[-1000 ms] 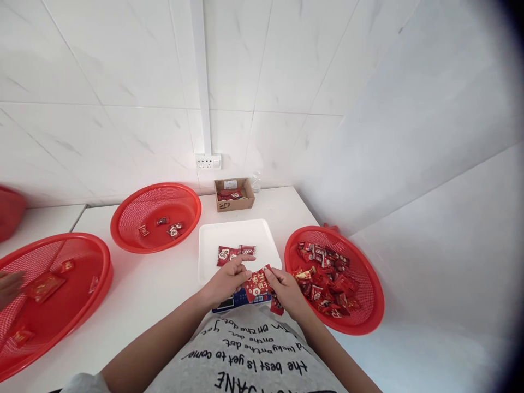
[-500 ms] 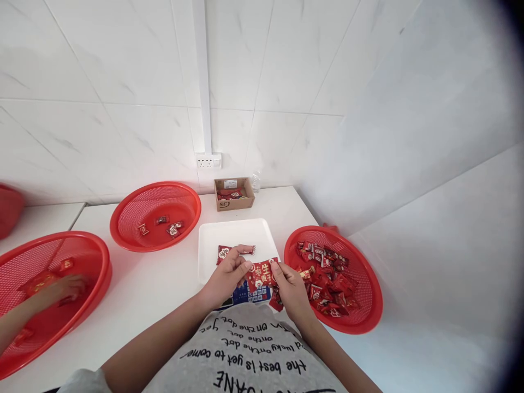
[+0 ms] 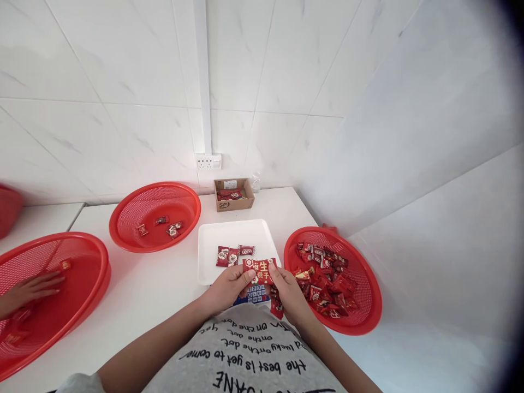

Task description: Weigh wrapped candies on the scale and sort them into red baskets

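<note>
While the left hand (image 3: 228, 285) and right hand (image 3: 290, 290) pinch a red packet (image 3: 260, 271) at lower centre frame, the second packet (image 3: 277, 308) below might slip — should its half-hidden hold loosen.

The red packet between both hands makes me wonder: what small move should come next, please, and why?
Probably lower the red packet onto the white tray: the left hand and right hand hold its ends by the tray's near side, and three other red packets already lie on the tray, with bare space behind them.
</note>
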Demonstrator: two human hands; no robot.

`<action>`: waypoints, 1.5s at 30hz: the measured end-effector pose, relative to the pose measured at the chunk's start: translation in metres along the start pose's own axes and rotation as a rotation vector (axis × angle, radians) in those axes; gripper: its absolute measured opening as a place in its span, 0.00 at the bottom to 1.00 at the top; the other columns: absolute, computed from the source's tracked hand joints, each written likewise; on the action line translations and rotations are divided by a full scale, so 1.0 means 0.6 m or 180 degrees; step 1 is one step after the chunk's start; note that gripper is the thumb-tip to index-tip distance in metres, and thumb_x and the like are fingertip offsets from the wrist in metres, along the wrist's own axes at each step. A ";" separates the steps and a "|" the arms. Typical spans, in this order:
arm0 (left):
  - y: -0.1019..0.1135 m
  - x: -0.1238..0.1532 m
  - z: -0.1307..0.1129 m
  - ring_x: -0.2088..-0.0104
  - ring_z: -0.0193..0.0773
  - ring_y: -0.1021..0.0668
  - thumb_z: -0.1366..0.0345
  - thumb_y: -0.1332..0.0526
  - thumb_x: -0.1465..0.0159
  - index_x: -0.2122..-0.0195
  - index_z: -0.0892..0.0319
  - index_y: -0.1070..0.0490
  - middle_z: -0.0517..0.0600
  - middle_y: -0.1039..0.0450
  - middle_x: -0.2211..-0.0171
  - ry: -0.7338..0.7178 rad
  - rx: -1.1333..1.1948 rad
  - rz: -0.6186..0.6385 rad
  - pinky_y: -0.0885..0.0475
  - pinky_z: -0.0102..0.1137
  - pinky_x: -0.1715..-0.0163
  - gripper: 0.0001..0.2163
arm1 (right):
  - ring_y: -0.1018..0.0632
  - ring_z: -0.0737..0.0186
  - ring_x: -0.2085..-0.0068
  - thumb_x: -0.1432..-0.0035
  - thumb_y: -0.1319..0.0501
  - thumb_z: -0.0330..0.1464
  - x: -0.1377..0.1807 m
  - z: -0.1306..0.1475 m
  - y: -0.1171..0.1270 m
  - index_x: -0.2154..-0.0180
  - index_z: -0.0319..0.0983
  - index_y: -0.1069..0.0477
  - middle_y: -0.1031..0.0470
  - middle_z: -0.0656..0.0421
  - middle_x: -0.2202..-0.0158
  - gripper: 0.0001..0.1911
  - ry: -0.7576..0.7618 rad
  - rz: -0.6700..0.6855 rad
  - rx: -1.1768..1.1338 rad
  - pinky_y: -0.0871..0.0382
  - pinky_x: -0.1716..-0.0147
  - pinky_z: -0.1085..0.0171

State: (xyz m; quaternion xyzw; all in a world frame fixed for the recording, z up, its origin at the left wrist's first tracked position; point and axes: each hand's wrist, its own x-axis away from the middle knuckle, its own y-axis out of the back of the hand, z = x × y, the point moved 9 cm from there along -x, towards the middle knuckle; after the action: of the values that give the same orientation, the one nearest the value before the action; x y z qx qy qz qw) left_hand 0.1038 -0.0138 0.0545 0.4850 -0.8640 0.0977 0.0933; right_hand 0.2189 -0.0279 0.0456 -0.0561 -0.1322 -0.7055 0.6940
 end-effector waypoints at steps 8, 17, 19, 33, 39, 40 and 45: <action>0.000 0.000 0.004 0.80 0.30 0.38 0.48 0.48 0.41 0.76 0.59 0.38 0.42 0.42 0.83 -0.0010 -0.0139 0.0070 0.44 0.26 0.78 0.19 | 0.37 0.69 0.82 0.48 0.47 0.52 0.000 -0.007 -0.001 0.78 0.39 0.39 0.37 0.64 0.83 0.23 -0.0155 0.0114 -0.0126 0.43 0.81 0.69; -0.007 0.004 -0.002 0.78 0.31 0.36 0.47 0.48 0.42 0.77 0.60 0.37 0.44 0.39 0.82 -0.0046 -0.0339 0.0224 0.42 0.27 0.76 0.20 | 0.36 0.68 0.80 0.48 0.49 0.53 0.008 0.024 -0.011 0.78 0.39 0.39 0.38 0.63 0.83 0.24 0.0125 0.0171 0.0258 0.42 0.80 0.68; -0.008 0.002 0.001 0.78 0.32 0.36 0.47 0.46 0.42 0.77 0.61 0.35 0.44 0.39 0.82 -0.0021 -0.0259 0.0252 0.41 0.27 0.75 0.19 | 0.37 0.69 0.80 0.48 0.49 0.53 0.008 0.026 -0.014 0.78 0.39 0.38 0.39 0.64 0.83 0.24 0.0116 0.0207 0.0240 0.43 0.80 0.68; -0.014 0.003 0.040 0.79 0.30 0.37 0.47 0.45 0.44 0.76 0.60 0.36 0.43 0.40 0.82 0.0325 0.0318 0.0393 0.41 0.27 0.77 0.19 | 0.39 0.69 0.82 0.47 0.51 0.52 0.009 -0.002 -0.027 0.81 0.38 0.40 0.39 0.64 0.85 0.25 -0.0050 0.0545 0.0381 0.45 0.81 0.68; -0.005 -0.007 0.077 0.78 0.29 0.36 0.46 0.44 0.45 0.72 0.60 0.36 0.43 0.39 0.80 0.0618 0.0660 0.0113 0.40 0.26 0.76 0.19 | 0.35 0.69 0.80 0.47 0.51 0.52 0.005 -0.027 -0.035 0.78 0.38 0.38 0.36 0.63 0.83 0.25 -0.0180 0.0609 0.0660 0.43 0.79 0.68; 0.001 -0.011 0.082 0.78 0.29 0.37 0.46 0.43 0.46 0.72 0.60 0.36 0.42 0.39 0.80 0.0634 0.0637 0.0041 0.40 0.26 0.76 0.19 | 0.35 0.69 0.80 0.46 0.52 0.52 0.002 -0.034 -0.032 0.78 0.38 0.38 0.36 0.63 0.82 0.25 -0.0219 0.0566 0.0679 0.43 0.79 0.69; 0.079 -0.045 0.093 0.78 0.30 0.34 0.50 0.42 0.47 0.76 0.60 0.38 0.43 0.37 0.80 0.0471 0.0239 -0.0594 0.39 0.27 0.74 0.16 | 0.35 0.68 0.81 0.49 0.50 0.53 -0.020 -0.077 0.010 0.78 0.39 0.41 0.37 0.64 0.82 0.24 -0.0382 0.0146 0.0632 0.43 0.80 0.68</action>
State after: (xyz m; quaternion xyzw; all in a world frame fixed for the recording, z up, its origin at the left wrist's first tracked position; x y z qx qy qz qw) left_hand 0.0735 0.0181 -0.0101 0.5579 -0.8016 0.1563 0.1473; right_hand 0.2301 -0.0286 -0.0011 -0.0322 -0.2414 -0.6682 0.7030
